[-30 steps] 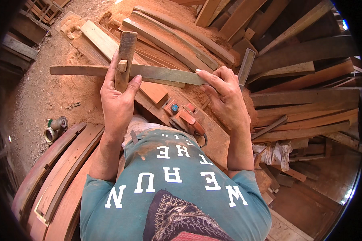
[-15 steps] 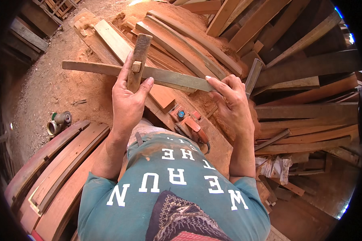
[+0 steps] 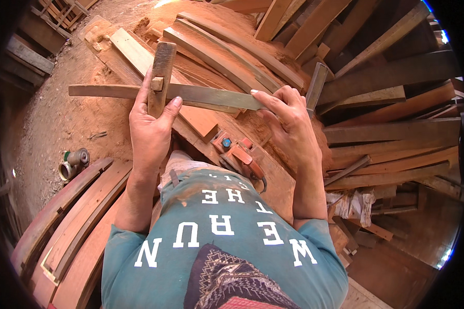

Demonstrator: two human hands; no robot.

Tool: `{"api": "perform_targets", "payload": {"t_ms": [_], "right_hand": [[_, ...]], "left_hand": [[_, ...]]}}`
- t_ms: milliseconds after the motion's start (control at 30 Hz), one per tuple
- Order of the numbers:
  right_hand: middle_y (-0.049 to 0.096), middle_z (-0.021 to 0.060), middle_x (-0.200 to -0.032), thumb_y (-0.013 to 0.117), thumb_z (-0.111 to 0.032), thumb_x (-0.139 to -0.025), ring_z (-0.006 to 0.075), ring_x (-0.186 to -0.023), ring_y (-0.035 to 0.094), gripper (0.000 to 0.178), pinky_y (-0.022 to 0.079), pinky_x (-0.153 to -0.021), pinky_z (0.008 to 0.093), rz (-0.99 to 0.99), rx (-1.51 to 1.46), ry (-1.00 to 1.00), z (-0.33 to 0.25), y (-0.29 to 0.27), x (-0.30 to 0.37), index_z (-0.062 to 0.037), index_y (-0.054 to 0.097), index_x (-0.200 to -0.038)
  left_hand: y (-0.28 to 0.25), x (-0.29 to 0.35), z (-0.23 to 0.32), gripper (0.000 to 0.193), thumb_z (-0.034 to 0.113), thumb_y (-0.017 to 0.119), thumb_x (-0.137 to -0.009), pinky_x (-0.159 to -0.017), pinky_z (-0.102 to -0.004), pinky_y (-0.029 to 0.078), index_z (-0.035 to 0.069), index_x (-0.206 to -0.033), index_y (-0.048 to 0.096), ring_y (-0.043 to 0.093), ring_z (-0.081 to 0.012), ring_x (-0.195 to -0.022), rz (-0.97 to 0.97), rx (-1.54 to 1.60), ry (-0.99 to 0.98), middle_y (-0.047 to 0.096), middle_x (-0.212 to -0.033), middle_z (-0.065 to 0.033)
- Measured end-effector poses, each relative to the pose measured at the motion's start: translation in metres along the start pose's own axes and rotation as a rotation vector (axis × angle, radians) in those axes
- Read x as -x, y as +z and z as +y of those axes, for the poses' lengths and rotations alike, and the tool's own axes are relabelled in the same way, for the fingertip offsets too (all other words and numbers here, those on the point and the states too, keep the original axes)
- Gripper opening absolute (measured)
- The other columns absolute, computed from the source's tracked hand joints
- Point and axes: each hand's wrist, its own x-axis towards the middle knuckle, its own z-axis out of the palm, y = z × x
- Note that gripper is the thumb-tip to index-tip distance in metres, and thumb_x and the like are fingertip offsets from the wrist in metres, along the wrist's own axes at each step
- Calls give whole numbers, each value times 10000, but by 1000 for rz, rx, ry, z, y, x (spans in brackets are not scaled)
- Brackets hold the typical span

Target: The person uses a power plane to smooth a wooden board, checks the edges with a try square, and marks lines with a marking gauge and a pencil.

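Note:
Both hands hold a wooden marking gauge, a long flat bar [image 3: 211, 97] running through a short cross block [image 3: 162, 59] with a small wedge peg. My left hand [image 3: 153, 121] is closed round the cross block's lower end, its thumb lying near the bar. Fingers of my right hand [image 3: 288, 116] pinch the bar's right end, index finger along the top edge. The bar's left end sticks out past my left hand. The gauge is held up in front of me, above a plank bench.
An orange power tool [image 3: 245, 158] rests on the bench beside a pale board [image 3: 134, 51]. Sawdust-covered beams [image 3: 216, 56] lie beyond. Timber stacks [image 3: 392, 134] fill the right. Curved planks [image 3: 82, 206] lie at lower left, near a metal can [image 3: 78, 157] on the dirt floor.
The whole view has shifted slightly, so hands, gauge and surroundings sit a little further left in the picture. Both hands keep their grip on the gauge.

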Motion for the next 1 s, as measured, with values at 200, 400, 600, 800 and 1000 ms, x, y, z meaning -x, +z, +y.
{"api": "perform_targets", "payload": {"t_ms": [200, 400, 600, 800, 1000], "right_hand": [[565, 56, -980, 815, -18, -873, 247, -967, 550, 525, 413, -923, 408, 8, 7, 27, 1, 1, 2, -183, 763, -1369], [569, 59, -982, 820, -26, -878, 250, -970, 557, 519, 421, -932, 412, 9, 4, 23, 2, 5, 2, -184, 764, -1369], [569, 70, -977, 818, -9, -858, 255, -966, 558, 543, 421, -928, 411, 6, -11, 8, 7, 7, -1, -176, 761, -1371], [568, 79, -979, 818, -14, -861, 262, -966, 558, 529, 422, -930, 413, -6, -13, 17, 9, 11, -3, -165, 761, -1365], [583, 73, -966, 808, -19, -914, 251, -947, 560, 455, 471, -877, 382, 103, 26, 84, 28, 19, -2, -124, 765, -1355]], "left_hand": [[2, 0, 6, 705, -42, 688, -1019, -1097, -312, 556, 9, -1664, 406, 656, -151, -1281, -16, -36, 15, 617, -1525, -147], [1, -2, 2, 706, -39, 686, -1019, -1144, -329, 525, -16, -1662, 396, 635, -174, -1334, -18, -24, 35, 599, -1550, -158], [1, -6, 0, 705, -43, 683, -1016, -1163, -337, 508, -25, -1660, 395, 623, -185, -1360, -25, -19, 27, 604, -1546, -170], [1, -8, 0, 706, -39, 690, -1017, -1165, -340, 508, -18, -1660, 400, 622, -181, -1359, -19, -13, 13, 613, -1538, -163], [6, -20, -46, 694, -22, 697, -1035, -1152, -316, 504, 43, -1669, 422, 594, -147, -1359, -14, -81, 215, 577, -1585, -87]]}}
